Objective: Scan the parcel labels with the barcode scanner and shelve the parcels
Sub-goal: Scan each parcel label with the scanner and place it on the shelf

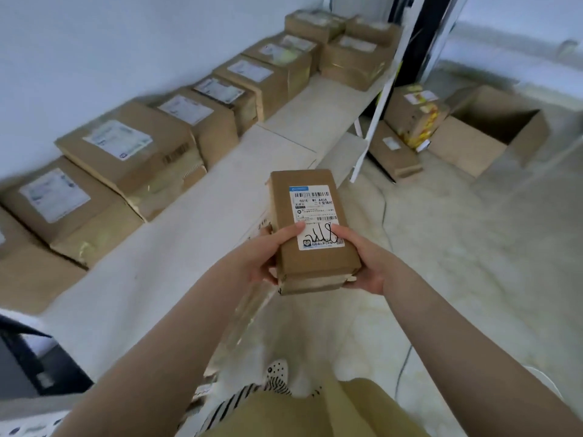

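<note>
Parcel [310, 228] before shelf [189, 222] boxes [126, 146]

A single wide-angle camera sits on the person's head and looks forward and steeply down along both bare forearms. It is nearest the left hand [263, 255] and right hand [367, 263], which meet on a small parcel [310, 216] at mid-frame. The shelf [176, 247] runs from the lower left away to the upper middle along the wall [126, 42], its lines bowed by the lens. The floor [473, 263] fills the right side, and the person's own clothing shows at the bottom edge.
</note>
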The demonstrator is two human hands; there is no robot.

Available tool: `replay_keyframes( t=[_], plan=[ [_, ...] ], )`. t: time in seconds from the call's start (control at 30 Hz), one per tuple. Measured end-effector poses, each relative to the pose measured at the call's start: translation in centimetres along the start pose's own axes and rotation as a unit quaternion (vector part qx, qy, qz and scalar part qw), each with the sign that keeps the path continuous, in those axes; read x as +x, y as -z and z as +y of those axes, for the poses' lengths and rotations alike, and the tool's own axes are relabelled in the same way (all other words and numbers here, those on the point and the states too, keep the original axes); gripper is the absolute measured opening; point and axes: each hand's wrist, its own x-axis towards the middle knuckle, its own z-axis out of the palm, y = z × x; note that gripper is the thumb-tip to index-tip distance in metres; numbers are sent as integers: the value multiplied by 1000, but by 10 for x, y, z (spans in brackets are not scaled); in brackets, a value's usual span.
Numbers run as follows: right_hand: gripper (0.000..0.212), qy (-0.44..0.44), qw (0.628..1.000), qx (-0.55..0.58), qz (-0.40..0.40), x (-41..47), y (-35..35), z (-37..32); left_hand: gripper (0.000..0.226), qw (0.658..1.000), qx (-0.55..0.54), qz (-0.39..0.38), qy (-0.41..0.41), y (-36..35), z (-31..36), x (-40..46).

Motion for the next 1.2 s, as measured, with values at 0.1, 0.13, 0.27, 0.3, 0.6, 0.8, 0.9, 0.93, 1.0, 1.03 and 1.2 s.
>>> replay_keyframes(
  t=[0.1, 0.13, 0.27, 0.3, 0.6, 0.8, 0.9, 0.93, 1.0, 1.03, 1.2],
  plan=[
    [42, 1, 1000, 19, 14, 17, 12, -27, 84, 1000, 17, 4, -2, -6, 33, 28],
    [42, 0, 1000, 25, 19, 23, 18, -35, 80, 1000, 18, 4, 0, -10, 42, 37],
    [43, 2, 999, 38, 31, 47, 46, -71, 98, 1000, 13, -16, 2, -30, 76, 77],
    [43, 4, 999, 36, 33, 55, 54, -82, 105, 1000, 15, -19, -2, -35, 86, 88],
    [47, 4, 999, 18, 27, 142, 149, -191, 116, 1000, -14, 5, -16, -95, 178, 200],
    [46, -1, 1000, -14, 1, 190, 210, -274, 128, 997, -64, 37, -14, -140, 237, 257],
    [53, -15, 999, -34, -11, 215, 225, -310, 118, 995, -92, 47, -14, -149, 264, 277],
    [55, -19, 999, -38, -14, 224, 227, -320, 114, 993, -101, 53, -16, -150, 273, 284],
    [57, -21, 998, -48, -25, 242, 230, -343, 111, 991, -118, 66, -14, -147, 289, 302],
    [56, -21, 998, -56, -31, 250, 230, -356, 115, 989, -126, 71, -12, -145, 298, 311],
    [50, -22, 995, -90, -29, 295, 225, -416, 126, 982, -163, 93, 2, -130, 335, 364]
  ],
)
